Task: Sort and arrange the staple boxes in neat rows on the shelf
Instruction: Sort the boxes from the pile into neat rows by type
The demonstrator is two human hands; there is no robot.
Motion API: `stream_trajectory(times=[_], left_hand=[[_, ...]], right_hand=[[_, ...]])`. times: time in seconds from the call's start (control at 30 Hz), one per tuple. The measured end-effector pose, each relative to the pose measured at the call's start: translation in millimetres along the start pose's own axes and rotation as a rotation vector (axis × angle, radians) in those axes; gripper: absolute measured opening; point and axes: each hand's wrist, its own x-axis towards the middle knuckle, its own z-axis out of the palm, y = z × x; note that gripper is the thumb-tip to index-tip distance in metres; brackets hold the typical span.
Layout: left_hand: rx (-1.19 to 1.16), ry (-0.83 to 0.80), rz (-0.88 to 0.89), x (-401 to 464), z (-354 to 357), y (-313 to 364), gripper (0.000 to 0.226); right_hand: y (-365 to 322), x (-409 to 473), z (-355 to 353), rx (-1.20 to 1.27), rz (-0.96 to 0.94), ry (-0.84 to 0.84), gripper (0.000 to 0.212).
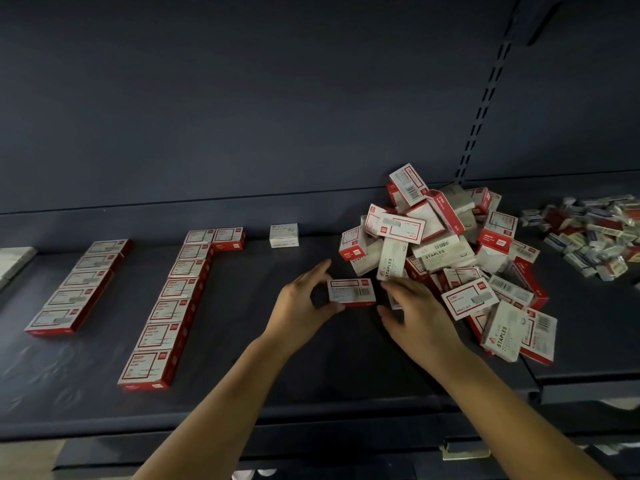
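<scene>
Left hand [301,303] pinching red staple box [350,292], right hand [415,313] relaxed beside jumbled pile [450,244]

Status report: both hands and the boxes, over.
Left hand holds red-white box. Right hand open, touching the pile. Two rows laid. Nothing blocking.

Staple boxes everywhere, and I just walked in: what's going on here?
A person is sorting them on the dark shelf. The left hand holds one red-and-white box beside the jumbled pile, the right hand at its other end. Two rows are already laid out to the left.
</scene>
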Motion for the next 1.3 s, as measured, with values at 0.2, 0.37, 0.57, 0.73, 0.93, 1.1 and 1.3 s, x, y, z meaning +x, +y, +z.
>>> stream_trajectory(times=[0.2,0.37,0.57,0.73,0.93,1.1,1.3], left_hand=[[-0.089,0.06,0.057,-24,-16,9,0.071],[-0.118,0.101,0.13,-33,-27,19,0.075],[-0.089,0.166,0.257,-40,-34,32,0.074],[-0.057,0.21,0.294,-41,-37,38,0.081],[-0.031,0.143,0.423,-39,-25,46,0.074],[-0.034,0.141,0.436,-41,-20,44,0.073],[0.005,0.167,0.364,-46,-30,28,0.066]], right_hand=[[-11,2,-11,0.239,-0.008,-0.097,0.069],[-21,1,-15,0.371,-0.077,-0.095,0.063],[-30,1,-19,0.372,-0.052,-0.134,0.062],[-45,-1,-29,0.558,0.271,-0.167,0.039],[-83,-4,-44,0.846,0.212,-0.234,0.029],[-81,-6,-41,1.086,0.313,-0.191,0.019],[-76,-3,-40,1.465,0.497,-0.158,0.022]])
